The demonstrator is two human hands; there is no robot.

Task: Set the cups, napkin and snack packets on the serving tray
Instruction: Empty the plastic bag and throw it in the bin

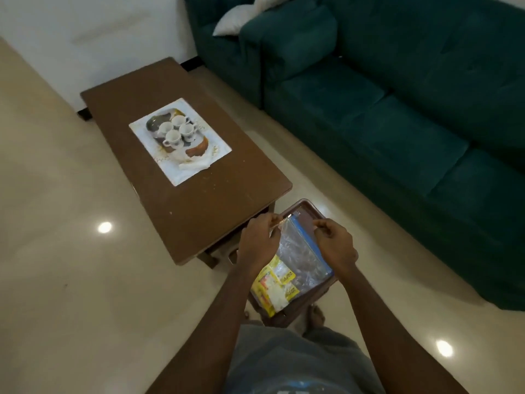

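Observation:
Several white cups (177, 128) stand together on a patterned serving tray (152, 122) in the middle of the brown coffee table (181, 200). A white folded napkin (194, 165) lies at the tray's near end. Below the table's near corner, a clear zip bag (301, 251) with a blue strip holds yellow snack packets (277, 285) and rests on a brown stool (308, 207). My left hand (260, 238) pinches the bag's top edge. My right hand (336, 243) is closed at the bag's other side, fingers pinched near the blue strip.
A white placemat (181, 177) lies under the tray. A dark green sofa (397, 115) with a white cushion (235, 21) runs along the right. Glossy beige floor surrounds the table, and a bare foot (315, 317) shows beneath the stool.

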